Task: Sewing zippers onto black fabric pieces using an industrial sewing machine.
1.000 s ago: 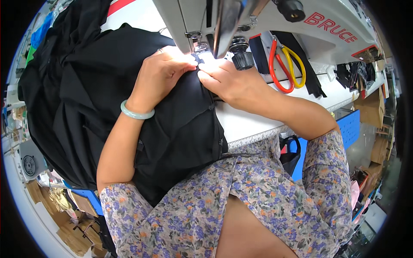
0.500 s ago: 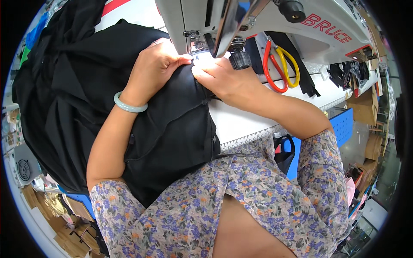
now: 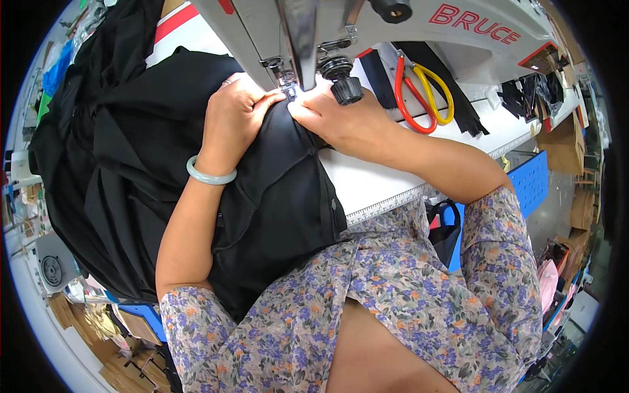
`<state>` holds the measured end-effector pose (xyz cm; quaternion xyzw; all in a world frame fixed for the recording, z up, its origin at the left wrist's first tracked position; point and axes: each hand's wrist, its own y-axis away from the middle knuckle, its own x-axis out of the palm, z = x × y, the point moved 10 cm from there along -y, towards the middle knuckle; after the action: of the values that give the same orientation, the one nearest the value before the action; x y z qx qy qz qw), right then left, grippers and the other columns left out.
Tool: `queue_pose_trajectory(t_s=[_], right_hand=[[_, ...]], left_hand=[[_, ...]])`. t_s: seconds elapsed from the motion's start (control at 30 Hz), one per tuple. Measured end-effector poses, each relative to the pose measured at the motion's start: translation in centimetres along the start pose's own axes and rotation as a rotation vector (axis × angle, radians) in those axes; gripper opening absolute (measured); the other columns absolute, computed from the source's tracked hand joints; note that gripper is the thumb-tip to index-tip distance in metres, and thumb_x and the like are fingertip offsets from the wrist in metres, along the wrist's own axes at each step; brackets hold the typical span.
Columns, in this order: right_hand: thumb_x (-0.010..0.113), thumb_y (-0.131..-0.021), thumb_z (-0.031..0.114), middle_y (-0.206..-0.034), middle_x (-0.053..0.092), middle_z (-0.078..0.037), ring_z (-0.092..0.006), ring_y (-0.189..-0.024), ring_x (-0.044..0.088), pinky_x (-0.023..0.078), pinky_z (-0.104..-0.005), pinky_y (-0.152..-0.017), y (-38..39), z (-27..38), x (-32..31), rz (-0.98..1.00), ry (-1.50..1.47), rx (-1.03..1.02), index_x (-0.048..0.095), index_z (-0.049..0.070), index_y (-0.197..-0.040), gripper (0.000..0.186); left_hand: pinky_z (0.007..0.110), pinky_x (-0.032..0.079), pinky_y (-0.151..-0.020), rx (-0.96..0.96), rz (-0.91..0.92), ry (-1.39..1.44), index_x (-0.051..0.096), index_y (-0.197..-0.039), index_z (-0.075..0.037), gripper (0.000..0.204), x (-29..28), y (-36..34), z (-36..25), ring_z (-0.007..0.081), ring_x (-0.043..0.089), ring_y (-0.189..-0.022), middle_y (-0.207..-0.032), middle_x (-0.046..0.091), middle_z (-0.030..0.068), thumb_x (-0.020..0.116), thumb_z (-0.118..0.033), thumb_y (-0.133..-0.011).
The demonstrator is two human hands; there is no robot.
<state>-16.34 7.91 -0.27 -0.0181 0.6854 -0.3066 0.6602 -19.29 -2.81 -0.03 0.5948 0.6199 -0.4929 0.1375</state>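
Black fabric (image 3: 124, 164) drapes over the white sewing table (image 3: 370, 187) and down against my body. My left hand (image 3: 236, 118), with a pale green bangle at the wrist, pinches the fabric just left of the presser foot (image 3: 288, 85). My right hand (image 3: 341, 118) is closed on the same fabric just right of the foot, its fingertips partly hidden by glare. The sewing machine (image 3: 458, 52) overhangs both hands, and a dark knob (image 3: 347, 90) sits above my right fingers.
Red- and yellow-handled scissors (image 3: 400, 92) lie on dark fabric strips (image 3: 468, 118) right of the needle. Plastic-wrapped dark pieces (image 3: 527, 98) sit farther right. A blue perforated panel (image 3: 527, 177) and cardboard (image 3: 560, 154) are beyond the table's edge. A grey speaker-like unit (image 3: 52, 262) stands at the left.
The view has shifted slightly, moving the machine within the picture. Both hands remain on the fabric at the presser foot, with only small changes in finger position.
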Motion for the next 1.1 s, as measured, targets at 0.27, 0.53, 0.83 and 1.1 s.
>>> queue_pose_trajectory(t_s=[0.27, 0.53, 0.83, 1.1], right_hand=[[0.057, -0.077, 0.01, -0.089, 0.054, -0.004, -0.0219, -0.08, 0.06, 0.05, -0.0332, -0.058, -0.1, -0.8, 1.9, 0.163, 0.023, 0.051, 0.06, 0.011, -0.1, 0.023], [0.057, -0.077, 0.01, -0.086, 0.054, -0.005, -0.0236, -0.075, 0.061, 0.049, -0.0356, -0.057, -0.3, -0.7, 1.7, 0.119, 0.015, 0.016, 0.059, 0.011, -0.097, 0.02], [0.056, -0.078, 0.012, -0.084, 0.059, -0.004, -0.0223, -0.073, 0.064, 0.049, -0.0356, -0.057, -0.2, -0.9, 0.6, 0.041, 0.0, -0.012, 0.059, 0.013, -0.101, 0.024], [0.061, -0.077, 0.012, -0.082, 0.063, -0.006, -0.0262, -0.071, 0.063, 0.051, -0.0395, -0.063, 1.1, 2.1, -0.6, -0.062, -0.073, -0.073, 0.061, 0.011, -0.11, 0.034]], left_hand=[[0.035, 0.045, -0.059, -0.02, -0.011, 0.034, 0.065, -0.067, 0.001, 0.018, 0.0, 0.1, 0.7, 0.0269, 0.052, -0.06, -0.06, 0.055, 0.0123, 0.075, -0.012, -0.073], [0.035, 0.045, -0.063, -0.034, -0.033, -0.084, 0.067, -0.07, -0.001, 0.014, -0.2, 0.4, 0.5, 0.028, 0.053, -0.062, -0.064, 0.056, 0.013, 0.074, -0.013, -0.074], [0.038, 0.044, -0.069, 0.104, -0.066, -0.313, 0.064, -0.083, -0.002, 0.01, 0.0, 1.0, -1.2, 0.0282, 0.056, -0.078, -0.081, 0.06, 0.0084, 0.063, -0.012, -0.079], [0.042, 0.046, -0.069, -0.035, -0.132, -0.407, 0.059, -0.087, -0.003, 0.017, -1.4, 2.9, -0.6, 0.031, 0.054, -0.082, -0.088, 0.055, 0.0113, 0.06, -0.008, -0.071]])
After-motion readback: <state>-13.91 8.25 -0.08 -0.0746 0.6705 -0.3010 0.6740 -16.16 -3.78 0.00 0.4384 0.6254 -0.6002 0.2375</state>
